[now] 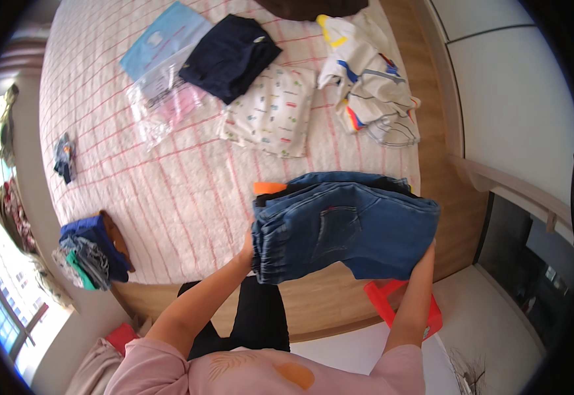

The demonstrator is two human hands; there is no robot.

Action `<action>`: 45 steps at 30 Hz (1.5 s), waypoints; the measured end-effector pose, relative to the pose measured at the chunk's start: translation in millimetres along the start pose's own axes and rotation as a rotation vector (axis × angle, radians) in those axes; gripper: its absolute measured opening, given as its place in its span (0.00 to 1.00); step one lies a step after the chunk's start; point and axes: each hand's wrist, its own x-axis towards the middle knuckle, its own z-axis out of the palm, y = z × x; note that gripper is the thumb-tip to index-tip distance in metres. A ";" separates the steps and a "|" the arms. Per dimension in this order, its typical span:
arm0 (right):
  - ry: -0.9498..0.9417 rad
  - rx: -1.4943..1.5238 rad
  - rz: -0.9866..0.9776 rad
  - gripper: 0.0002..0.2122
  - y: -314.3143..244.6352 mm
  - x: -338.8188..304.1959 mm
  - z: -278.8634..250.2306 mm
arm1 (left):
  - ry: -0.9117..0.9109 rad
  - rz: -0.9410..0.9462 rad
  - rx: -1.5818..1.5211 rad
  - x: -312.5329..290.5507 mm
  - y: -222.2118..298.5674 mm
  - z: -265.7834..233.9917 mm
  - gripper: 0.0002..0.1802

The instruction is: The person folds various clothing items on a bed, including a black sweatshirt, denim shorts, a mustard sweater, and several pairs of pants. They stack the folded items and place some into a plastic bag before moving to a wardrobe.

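Observation:
A folded pair of blue jeans (366,227), with a back pocket showing, is held up by both ends at the bed's near edge. My left hand (248,245) grips its left end, and my right hand (429,251) supports the right end from the side. The fingers of both hands are mostly hidden behind the denim. More folded denim (346,176) shows just behind the jeans; whether it lies under them or is part of the same bundle, I cannot tell. Beside it an orange piece (270,188) sticks out.
On the checked bedspread (168,197) lie a navy folded garment (231,58), a patterned white cloth (270,112), a clear plastic bag (162,105), a blue packet (167,39) and a crumpled white garment (369,76). Folded clothes (93,250) sit at the left corner. A red plastic stool-like object (382,303) stands low right.

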 end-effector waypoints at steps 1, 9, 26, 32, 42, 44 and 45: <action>0.007 0.010 -0.008 0.18 3.2 -9.1 -6.6 | 0.050 0.005 0.025 -21.5 12.6 41.9 0.33; -0.125 0.018 -0.030 0.17 19.0 -116.0 28.8 | 0.453 0.240 0.299 -96.3 9.3 26.4 0.27; -0.546 -0.126 0.130 0.16 163.4 -268.2 288.3 | 0.415 0.574 0.073 -334.9 98.6 -182.7 0.21; -0.495 -0.152 0.127 0.15 198.7 -311.2 349.2 | 0.429 0.574 0.325 -389.7 125.3 -240.4 0.29; -0.352 -0.172 0.106 0.14 212.4 -337.4 393.5 | 0.216 0.313 0.460 -394.9 170.3 -322.4 0.43; -0.347 -0.167 0.102 0.14 210.3 -328.3 405.9 | 0.238 0.311 0.505 -367.8 171.9 -332.8 0.41; -0.335 -0.165 0.102 0.14 211.1 -318.8 407.0 | 0.260 0.328 0.527 -351.2 170.5 -334.3 0.38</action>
